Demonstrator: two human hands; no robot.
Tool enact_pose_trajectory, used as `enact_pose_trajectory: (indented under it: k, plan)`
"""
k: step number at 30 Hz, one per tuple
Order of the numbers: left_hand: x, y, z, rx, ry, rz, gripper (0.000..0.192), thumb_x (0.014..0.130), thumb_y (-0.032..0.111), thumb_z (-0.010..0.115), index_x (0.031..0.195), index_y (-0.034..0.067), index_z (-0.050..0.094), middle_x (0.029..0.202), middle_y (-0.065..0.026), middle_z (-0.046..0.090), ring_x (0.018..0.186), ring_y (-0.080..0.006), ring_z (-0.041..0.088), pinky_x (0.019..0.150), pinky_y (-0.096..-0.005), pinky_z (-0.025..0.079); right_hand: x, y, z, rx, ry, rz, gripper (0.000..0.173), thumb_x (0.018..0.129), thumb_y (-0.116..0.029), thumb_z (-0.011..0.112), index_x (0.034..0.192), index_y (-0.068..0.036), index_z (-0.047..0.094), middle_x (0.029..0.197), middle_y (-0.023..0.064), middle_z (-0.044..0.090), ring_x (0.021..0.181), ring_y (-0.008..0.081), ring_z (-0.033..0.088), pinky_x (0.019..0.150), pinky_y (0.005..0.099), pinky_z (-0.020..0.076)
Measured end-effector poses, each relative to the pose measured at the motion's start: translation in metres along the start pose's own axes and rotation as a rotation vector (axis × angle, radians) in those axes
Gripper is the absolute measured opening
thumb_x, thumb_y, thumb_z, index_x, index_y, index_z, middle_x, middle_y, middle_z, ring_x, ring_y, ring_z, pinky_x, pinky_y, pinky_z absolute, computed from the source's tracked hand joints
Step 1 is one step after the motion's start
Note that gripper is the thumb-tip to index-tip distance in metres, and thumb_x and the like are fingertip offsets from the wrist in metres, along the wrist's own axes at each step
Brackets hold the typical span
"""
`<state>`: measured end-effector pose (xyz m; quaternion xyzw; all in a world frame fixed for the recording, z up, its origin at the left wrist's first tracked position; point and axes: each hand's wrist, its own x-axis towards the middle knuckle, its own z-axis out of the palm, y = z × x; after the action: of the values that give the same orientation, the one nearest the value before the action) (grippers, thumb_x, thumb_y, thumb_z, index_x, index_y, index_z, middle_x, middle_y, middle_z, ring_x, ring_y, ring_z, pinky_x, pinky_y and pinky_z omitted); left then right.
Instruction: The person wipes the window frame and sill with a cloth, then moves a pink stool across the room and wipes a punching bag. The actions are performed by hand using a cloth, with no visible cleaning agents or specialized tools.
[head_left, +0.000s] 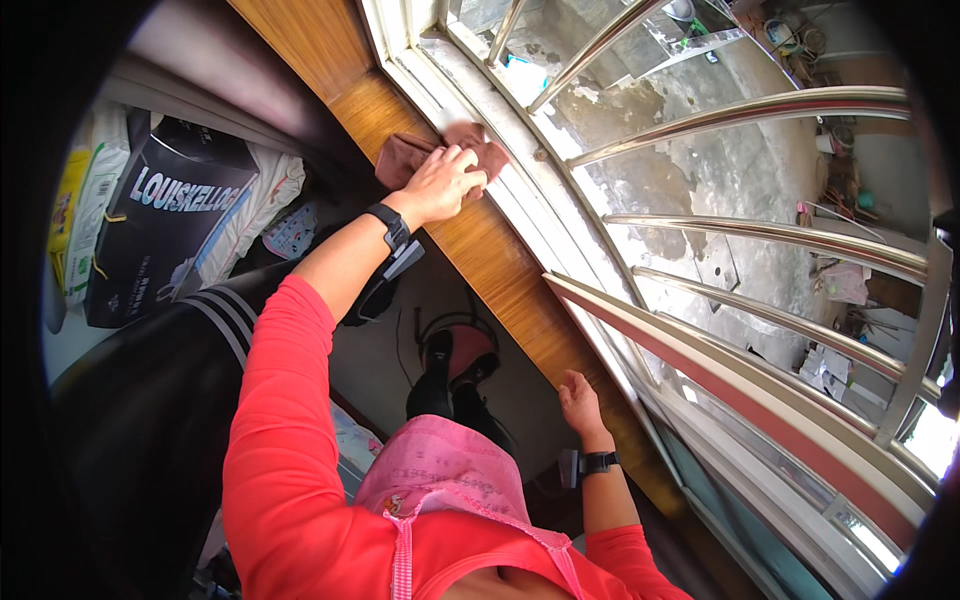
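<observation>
My left hand (442, 182) presses down on a brown cloth (405, 159), which is bunched under my fingers. The cloth lies across the wooden windowsill (480, 251) and reaches the white window frame (517, 206). Further along the sill, my right hand (580, 405) is at its inner edge with loosely curled fingers and nothing in them. Whether it touches the wood I cannot tell. A sliding window sash with a red-brown edge (720, 375) stands just beyond the right hand.
Metal window bars (750, 112) run outside, above a stained concrete surface (675, 187). My feet stand on a round red stool (469, 341). To the left are a black printed bag (172, 217), several other bags and a black padded surface with grey stripes (142, 405).
</observation>
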<state>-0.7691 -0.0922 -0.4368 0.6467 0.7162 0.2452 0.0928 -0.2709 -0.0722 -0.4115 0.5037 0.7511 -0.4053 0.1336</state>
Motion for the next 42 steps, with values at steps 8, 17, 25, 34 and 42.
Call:
enact_pose_trajectory:
  k: [8,17,25,34,42]
  plan:
    - [-0.012,0.09,0.02,-0.23,0.143,0.106,0.031,0.081,0.005,0.064,0.11,0.017,0.066,0.102,-0.0091,0.053,0.096,-0.0329,0.053,0.087,-0.0428,0.044,-0.009,0.017,-0.01,-0.031,0.009,0.005,0.033,0.092,-0.014,0.061,0.121,0.001,0.058,0.112,0.023,0.067,0.107,0.0387,0.065,0.092,0.0421,0.0525]
    - [0.0,0.12,0.039,-0.292,0.123,0.136,0.049,0.073,-0.004,0.063,0.12,0.011,0.061,0.11,-0.0108,0.054,0.103,-0.0346,0.053,0.09,-0.0439,0.044,-0.013,0.011,0.009,-0.001,-0.043,0.033,0.031,0.092,-0.014,0.06,0.119,0.002,0.059,0.111,0.0227,0.068,0.105,0.0381,0.066,0.092,0.0414,0.0527]
    - [-0.004,0.118,0.074,0.025,-0.11,0.125,0.037,0.077,0.01,0.068,0.113,0.015,0.061,0.111,-0.0088,0.056,0.107,-0.0306,0.053,0.086,-0.0438,0.042,-0.009,0.008,0.007,-0.044,-0.062,0.014,0.03,0.091,-0.013,0.059,0.118,0.001,0.059,0.107,0.0233,0.069,0.103,0.039,0.066,0.09,0.0427,0.0528]
    - [0.009,0.112,0.083,0.189,-0.312,0.081,0.024,0.087,0.022,0.061,0.11,0.024,0.065,0.117,-0.011,0.054,0.11,-0.0317,0.052,0.086,-0.0484,0.042,0.015,0.003,0.0,-0.107,-0.056,-0.017,0.03,0.092,-0.014,0.059,0.118,0.0,0.058,0.109,0.022,0.068,0.105,0.0393,0.065,0.091,0.0441,0.0525]
    - [0.028,0.048,0.031,0.378,-0.426,-0.108,0.031,0.083,0.021,0.066,0.112,0.031,0.071,0.12,-0.0088,0.051,0.115,-0.0309,0.05,0.089,-0.0454,0.043,0.009,0.019,-0.027,-0.072,0.001,0.01,0.031,0.092,-0.015,0.06,0.12,-0.002,0.058,0.112,0.0203,0.069,0.106,0.0376,0.065,0.092,0.0427,0.0525]
